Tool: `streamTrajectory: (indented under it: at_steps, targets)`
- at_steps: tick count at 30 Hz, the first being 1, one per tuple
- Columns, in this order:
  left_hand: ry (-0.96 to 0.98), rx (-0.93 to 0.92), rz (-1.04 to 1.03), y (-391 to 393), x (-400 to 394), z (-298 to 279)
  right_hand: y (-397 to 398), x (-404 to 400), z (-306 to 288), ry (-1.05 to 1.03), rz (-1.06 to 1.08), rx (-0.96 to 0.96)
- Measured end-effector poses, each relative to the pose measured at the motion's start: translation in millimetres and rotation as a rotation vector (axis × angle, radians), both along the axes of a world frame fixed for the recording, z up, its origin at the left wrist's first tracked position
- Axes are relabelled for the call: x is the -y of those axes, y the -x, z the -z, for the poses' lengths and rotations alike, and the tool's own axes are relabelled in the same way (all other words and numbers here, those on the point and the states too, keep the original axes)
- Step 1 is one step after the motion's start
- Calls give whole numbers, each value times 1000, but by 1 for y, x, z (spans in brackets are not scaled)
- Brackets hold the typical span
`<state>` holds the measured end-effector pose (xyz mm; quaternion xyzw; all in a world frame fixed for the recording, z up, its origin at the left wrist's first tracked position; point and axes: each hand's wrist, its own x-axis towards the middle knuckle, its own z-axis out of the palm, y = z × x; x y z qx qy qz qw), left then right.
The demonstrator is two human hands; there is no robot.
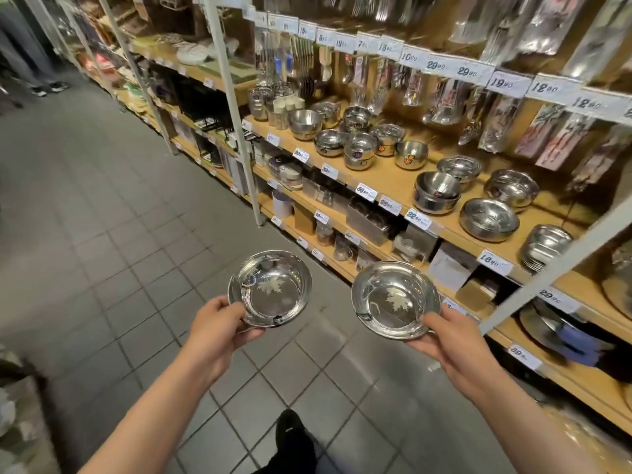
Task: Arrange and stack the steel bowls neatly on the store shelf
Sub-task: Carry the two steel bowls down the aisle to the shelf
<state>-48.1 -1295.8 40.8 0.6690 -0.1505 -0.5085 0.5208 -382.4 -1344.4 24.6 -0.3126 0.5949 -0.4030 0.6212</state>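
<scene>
- The left hand (219,325) held a shallow steel bowl (270,288) by its near rim, with the thumb on top of the rim and the fingers curled under it.
- The right hand (441,335) held a second shallow bowl (395,300) in the same way, the thumb lying on the near right rim and the fingers below.
- Both bowls were kept level over the grey tiled floor (102,234), a little apart from each other, open side up; each showed a leaf pattern in its bottom.
- To the right stood a wooden shelf (393,181) with white price tags along its front edge.
- On this shelf were many steel bowls (489,218), some alone and some stacked in small piles, spread from the far left to the near right.
- Packed utensils (444,104) hung above the shelf.
- A black shoe (290,429) was seen on the floor, near and between the two arms.
</scene>
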Motion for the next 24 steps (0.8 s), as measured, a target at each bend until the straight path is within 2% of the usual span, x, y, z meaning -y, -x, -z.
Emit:
streamTrajectory:
  at_steps: [8,19,24]
  targets:
    - [-12,41,164,-27,192,-6,-12,129,-5,4,166,-46]
    - [-58,45,384,12,394,13,14,269,2,6,356,51]
    - [-66,19,464,33,473,16,28,330,7,-4,365,68]
